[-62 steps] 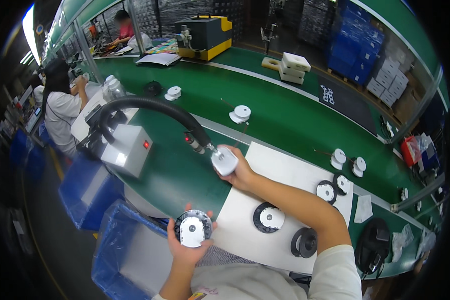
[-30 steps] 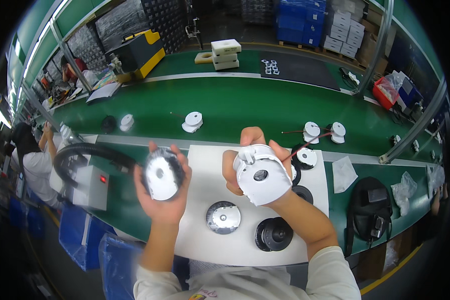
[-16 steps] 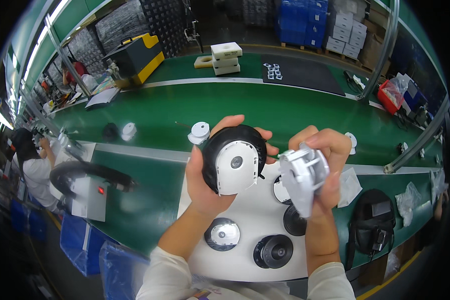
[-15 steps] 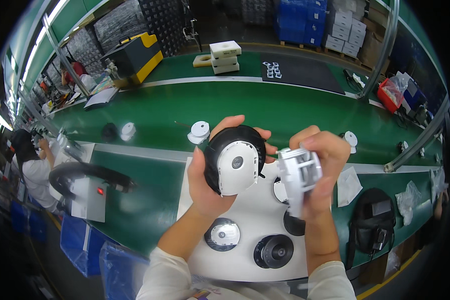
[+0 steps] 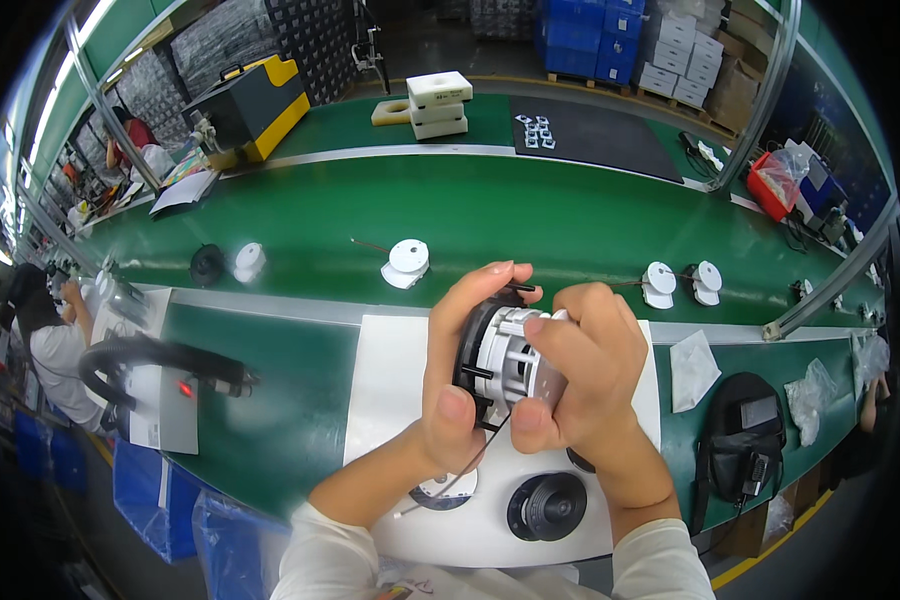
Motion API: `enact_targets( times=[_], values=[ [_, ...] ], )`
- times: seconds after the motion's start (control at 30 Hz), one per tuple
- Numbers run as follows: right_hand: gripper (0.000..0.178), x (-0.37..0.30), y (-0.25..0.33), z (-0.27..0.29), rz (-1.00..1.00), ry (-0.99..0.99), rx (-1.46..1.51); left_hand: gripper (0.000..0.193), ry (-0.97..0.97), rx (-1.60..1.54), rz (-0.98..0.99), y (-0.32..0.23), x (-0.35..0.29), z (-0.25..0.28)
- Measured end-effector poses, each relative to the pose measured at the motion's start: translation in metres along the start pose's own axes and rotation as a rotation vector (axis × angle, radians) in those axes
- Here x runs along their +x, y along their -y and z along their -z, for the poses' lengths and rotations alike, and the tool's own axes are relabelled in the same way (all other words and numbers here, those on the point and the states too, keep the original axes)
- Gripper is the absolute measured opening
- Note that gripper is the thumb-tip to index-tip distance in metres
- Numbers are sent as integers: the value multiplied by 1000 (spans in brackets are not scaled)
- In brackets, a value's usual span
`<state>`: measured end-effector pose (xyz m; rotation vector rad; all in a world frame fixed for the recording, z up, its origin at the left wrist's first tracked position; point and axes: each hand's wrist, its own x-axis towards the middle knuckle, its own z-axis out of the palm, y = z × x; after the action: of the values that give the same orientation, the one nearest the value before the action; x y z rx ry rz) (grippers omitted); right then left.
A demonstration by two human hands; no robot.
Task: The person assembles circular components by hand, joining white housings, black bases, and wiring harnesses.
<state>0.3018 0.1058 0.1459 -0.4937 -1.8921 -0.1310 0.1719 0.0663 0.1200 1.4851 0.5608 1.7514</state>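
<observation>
My left hand [image 5: 443, 368] is wrapped round a black round housing [image 5: 469, 345], held upright on edge above the white mat [image 5: 390, 345]. Pressed against the housing's right side is a white ribbed plastic part [image 5: 513, 362], which my right hand [image 5: 598, 380] grips with fingers and thumb. A thin dark wire [image 5: 478, 458] hangs from between the two pieces down past my left wrist. Below on the mat lie a black round part [image 5: 548, 505] and a disc with a white plate [image 5: 452, 490], the latter partly hidden by my left forearm.
Along the green belt [image 5: 530, 215] sit several white round parts [image 5: 407, 262] with wires. A white box with a black hose [image 5: 170, 400] stands on the left. At right are a folded white sheet [image 5: 694, 370] and a black bag [image 5: 742, 440]. Another person [image 5: 55, 330] works at far left.
My hands have come together: the white part in my right hand has moved left against the black housing, which has turned sideways. A wire now hangs down. More white parts show on the belt.
</observation>
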Motion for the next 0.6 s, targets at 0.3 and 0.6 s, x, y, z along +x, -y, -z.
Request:
enact_targets(
  times=[0.3,0.6],
  values=[
    [43,-2,4,4,53,-10,-84,82,33,93,-178,10,0,1],
    [42,-4,9,7,-71,132,-32,81,46,61,-168,7,1,1]
  ],
)
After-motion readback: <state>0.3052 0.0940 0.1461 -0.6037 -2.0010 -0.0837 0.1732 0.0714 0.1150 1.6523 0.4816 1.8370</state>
